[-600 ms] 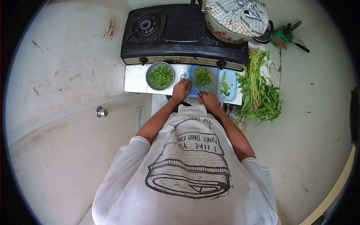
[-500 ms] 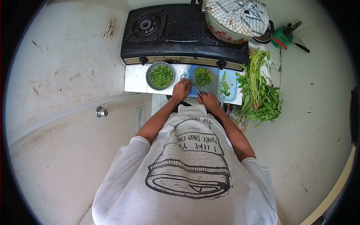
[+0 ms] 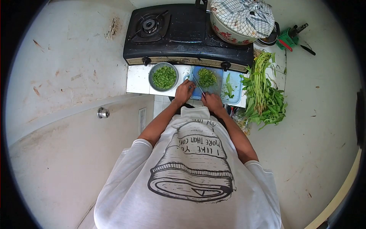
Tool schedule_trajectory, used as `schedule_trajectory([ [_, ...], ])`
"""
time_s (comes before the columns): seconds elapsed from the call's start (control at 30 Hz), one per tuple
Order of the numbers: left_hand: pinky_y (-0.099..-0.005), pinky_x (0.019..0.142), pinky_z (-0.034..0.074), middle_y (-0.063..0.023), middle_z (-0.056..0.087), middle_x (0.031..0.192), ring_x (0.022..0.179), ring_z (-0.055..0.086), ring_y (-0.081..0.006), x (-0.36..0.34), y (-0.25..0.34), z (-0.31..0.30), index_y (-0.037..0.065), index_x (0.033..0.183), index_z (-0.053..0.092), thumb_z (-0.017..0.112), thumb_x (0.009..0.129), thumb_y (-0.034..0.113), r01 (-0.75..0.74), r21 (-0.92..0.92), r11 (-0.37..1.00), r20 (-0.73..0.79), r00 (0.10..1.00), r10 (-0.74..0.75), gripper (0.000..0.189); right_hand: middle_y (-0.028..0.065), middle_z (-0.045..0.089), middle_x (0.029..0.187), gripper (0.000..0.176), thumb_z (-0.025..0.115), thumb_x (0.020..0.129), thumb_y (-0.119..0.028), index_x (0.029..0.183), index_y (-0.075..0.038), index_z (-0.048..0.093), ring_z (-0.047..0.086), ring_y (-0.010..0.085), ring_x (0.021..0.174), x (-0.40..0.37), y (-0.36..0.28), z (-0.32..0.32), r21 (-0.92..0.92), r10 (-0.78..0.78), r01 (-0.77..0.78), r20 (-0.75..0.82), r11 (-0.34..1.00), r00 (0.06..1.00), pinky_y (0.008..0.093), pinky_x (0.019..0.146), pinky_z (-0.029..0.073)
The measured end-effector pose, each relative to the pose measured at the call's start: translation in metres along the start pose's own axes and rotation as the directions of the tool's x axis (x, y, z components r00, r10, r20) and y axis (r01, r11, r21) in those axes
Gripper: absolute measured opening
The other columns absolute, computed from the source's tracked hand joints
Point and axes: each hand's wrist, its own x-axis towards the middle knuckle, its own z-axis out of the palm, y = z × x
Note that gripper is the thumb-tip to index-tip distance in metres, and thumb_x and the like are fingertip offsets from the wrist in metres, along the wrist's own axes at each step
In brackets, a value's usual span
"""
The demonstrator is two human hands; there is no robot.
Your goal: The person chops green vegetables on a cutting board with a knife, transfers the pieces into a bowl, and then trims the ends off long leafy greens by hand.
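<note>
My right hand [image 3: 212, 100] is closed around the handle of a knife [image 3: 198, 85], whose blade slants up and left over a blue cutting board [image 3: 219, 95]. Close to the blade, at the board's left edge, my left hand [image 3: 185, 91] has its fingers pinched together; what they hold is too small to make out. Beyond the knife lies a heap of finely chopped greens [image 3: 207, 78]. Some loose green leaves [image 3: 228, 87] rest on the right side of the blue surface. Left of it, a grey bowl [image 3: 151, 84] contains more chopped greens [image 3: 164, 77].
A black two-burner stove [image 3: 187, 36] stands behind the board, bearing a large floral pot [image 3: 232, 38] covered by a checkered cloth [image 3: 244, 17]. Long-stemmed leafy greens [image 3: 263, 87] hang over the counter's right end. Farther right is a green basket [image 3: 288, 38] with knives and utensils.
The knife blade has tilted slightly, its tip now higher and more of the blade showing. Both hands stay in nearly the same place.
</note>
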Motion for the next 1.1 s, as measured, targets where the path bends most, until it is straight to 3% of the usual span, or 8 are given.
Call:
schedule_trajectory([
  [0.17,-0.0462,0.075,0.055,-0.0100,0.068,0.096,0.086,0.068,-0.0355,0.000,-0.004,0.003,0.008,0.095,0.070,0.069,0.088,0.010,-0.009,-0.008,1.000,-0.010,1.000,0.009,0.007,0.0285,0.070,0.082,0.042,0.057,0.098,-0.040,0.106,0.001,0.066,0.070,0.0474,0.080,0.000,-0.006,-0.008,0.006,0.022,-0.022,0.007,1.000,1.000,0.0567,0.077,0.056],
  [0.63,-0.0470,0.076,0.055,-0.0111,0.067,0.097,0.087,0.068,-0.0368,0.000,-0.006,0.005,0.007,0.097,0.070,0.069,0.088,0.010,-0.007,-0.001,1.000,-0.020,1.000,0.007,0.009,0.0277,0.071,0.081,0.041,0.055,0.100,-0.038,0.097,0.001,0.066,0.070,0.0463,0.077,0.000,0.002,0.006,0.001,-0.074,0.074,0.021,0.997,0.997,0.0563,0.073,0.056],
  [0.77,-0.0473,0.076,0.055,-0.0110,0.067,0.097,0.087,0.068,-0.0368,-0.001,-0.005,0.007,0.007,0.097,0.070,0.068,0.089,0.011,0.015,0.006,1.000,-0.014,1.000,-0.015,0.009,0.0249,0.072,0.085,0.041,0.054,0.100,-0.038,0.098,0.000,0.070,0.072,0.0439,0.082,0.004,-0.003,0.003,-0.006,-0.054,0.055,0.046,0.998,0.997,0.0543,0.080,0.057],
  [1.1,-0.0466,0.076,0.056,-0.0094,0.068,0.101,0.087,0.069,-0.0356,-0.006,0.002,0.003,0.010,0.102,0.071,0.067,0.092,0.013,-0.005,0.041,0.999,-0.009,1.000,0.005,0.011,0.0268,0.072,0.084,0.045,0.053,0.100,-0.040,0.098,0.002,0.069,0.072,0.0447,0.084,-0.008,0.000,-0.001,-0.021,0.011,-0.010,0.070,1.000,0.998,0.0540,0.078,0.057],
])
